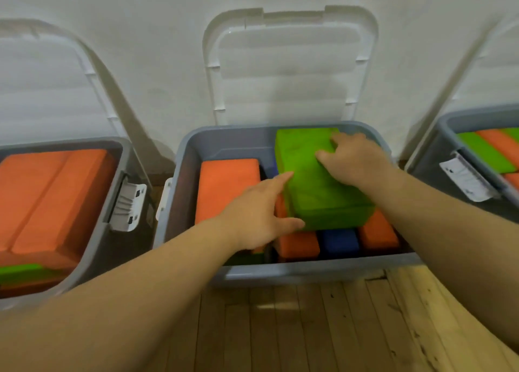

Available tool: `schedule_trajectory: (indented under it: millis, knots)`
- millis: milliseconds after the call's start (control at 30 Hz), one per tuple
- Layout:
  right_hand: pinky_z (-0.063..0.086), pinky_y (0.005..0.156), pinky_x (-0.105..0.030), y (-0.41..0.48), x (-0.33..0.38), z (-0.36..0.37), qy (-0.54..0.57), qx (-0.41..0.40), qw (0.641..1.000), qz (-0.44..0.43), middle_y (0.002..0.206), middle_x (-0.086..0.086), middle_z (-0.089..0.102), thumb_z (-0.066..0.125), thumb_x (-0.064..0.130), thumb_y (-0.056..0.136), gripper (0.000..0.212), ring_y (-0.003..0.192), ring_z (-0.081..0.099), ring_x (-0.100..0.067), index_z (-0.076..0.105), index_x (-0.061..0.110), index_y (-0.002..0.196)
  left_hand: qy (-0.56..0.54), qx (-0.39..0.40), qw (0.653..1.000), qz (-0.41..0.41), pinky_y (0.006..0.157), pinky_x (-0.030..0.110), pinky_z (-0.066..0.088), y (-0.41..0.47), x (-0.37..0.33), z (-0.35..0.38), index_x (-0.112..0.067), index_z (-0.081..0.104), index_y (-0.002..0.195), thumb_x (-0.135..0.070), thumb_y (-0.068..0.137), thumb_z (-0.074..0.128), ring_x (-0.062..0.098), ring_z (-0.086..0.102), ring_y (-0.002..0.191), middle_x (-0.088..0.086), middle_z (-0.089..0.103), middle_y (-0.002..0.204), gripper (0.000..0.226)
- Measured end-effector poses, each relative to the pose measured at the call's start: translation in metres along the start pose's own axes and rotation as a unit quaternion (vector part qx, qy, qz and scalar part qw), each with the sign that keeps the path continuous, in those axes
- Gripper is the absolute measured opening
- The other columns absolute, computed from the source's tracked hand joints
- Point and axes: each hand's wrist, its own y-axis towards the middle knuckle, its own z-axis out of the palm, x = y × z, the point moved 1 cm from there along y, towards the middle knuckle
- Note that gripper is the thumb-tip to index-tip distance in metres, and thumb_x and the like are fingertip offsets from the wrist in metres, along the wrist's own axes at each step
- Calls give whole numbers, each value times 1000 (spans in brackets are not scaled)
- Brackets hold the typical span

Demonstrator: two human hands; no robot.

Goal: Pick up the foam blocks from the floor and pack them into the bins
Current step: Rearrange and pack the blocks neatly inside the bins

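The green block (314, 180) is lying tilted in the 3 o'clock half of the middle bin (309, 269), resting on an orange block (297, 245) and a blue block (339, 239). The left hand (261, 214), fingers straight, is pressing against its 9 o'clock side. The right hand (354, 158) is lying on top, fingers curling over its 12 o'clock edge.

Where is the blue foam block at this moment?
In the head view, the blue block lies in the middle bin, near its front wall, between two orange blocks.
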Motion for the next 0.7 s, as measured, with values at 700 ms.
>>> schedule_trajectory:
  millis: [700]
  knots:
    - [46,104,-44,-30,142,104,-107,232,965,-54,150,-28,41,52,33,91,80,130,51,-44,19,-1,156,291,127,930,-186,115,61,17,-77,89,-38,-35,5,159,-84,80,52,31,7,153,6,48,151,105]
